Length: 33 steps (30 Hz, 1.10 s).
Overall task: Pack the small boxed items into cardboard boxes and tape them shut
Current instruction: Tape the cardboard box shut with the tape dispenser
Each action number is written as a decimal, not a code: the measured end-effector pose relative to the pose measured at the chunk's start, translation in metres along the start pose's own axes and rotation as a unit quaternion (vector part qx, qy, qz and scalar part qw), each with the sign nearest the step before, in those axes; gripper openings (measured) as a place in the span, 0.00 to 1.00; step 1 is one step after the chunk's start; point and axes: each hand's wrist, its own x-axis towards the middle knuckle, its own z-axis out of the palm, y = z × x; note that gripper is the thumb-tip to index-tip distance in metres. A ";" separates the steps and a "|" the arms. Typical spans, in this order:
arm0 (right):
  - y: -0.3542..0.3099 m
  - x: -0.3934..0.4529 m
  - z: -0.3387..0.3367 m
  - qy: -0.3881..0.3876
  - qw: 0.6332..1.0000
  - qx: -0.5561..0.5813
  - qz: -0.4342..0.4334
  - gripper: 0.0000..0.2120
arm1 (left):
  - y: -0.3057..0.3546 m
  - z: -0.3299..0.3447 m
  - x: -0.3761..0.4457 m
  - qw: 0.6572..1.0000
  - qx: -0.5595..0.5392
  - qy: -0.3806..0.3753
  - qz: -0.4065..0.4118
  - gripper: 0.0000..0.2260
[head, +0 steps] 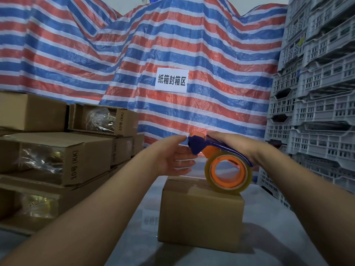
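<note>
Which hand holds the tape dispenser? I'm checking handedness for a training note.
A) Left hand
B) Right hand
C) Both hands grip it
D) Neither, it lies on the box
B: the right hand grips the tape dispenser from above by its blue handle, with the roll just above the box, while the left hand is open beside the dispenser's front end, fingers straight, not wrapped around it.

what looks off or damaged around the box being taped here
Nothing looks damaged or spilled. The cardboard box sits square, with the tape dispenser resting on its top, gripped by the right hand; the left hand is open beside the dispenser.
</note>
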 end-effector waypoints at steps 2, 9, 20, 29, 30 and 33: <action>0.001 0.000 0.000 0.001 1.000 0.003 -0.001 0.24 | 0.002 -0.004 0.001 1.000 0.010 0.018 0.009 0.16; 0.002 0.003 -0.002 -0.003 1.000 -0.025 -0.009 0.25 | 0.015 -0.010 -0.002 0.999 0.046 0.020 0.006 0.18; 0.007 0.010 -0.003 0.009 0.999 -0.033 -0.020 0.24 | 0.018 -0.002 -0.002 0.995 0.080 0.053 0.018 0.07; 0.009 0.010 -0.004 0.007 0.999 -0.038 -0.030 0.25 | 0.004 0.002 0.000 0.999 -0.039 0.006 -0.003 0.11; 0.008 0.009 -0.004 0.007 0.999 -0.039 -0.032 0.25 | 0.001 0.003 0.000 0.999 -0.053 0.010 0.002 0.11; 0.007 0.006 -0.004 0.007 0.999 -0.036 -0.035 0.25 | -0.004 0.007 0.001 0.997 -0.069 0.024 0.017 0.08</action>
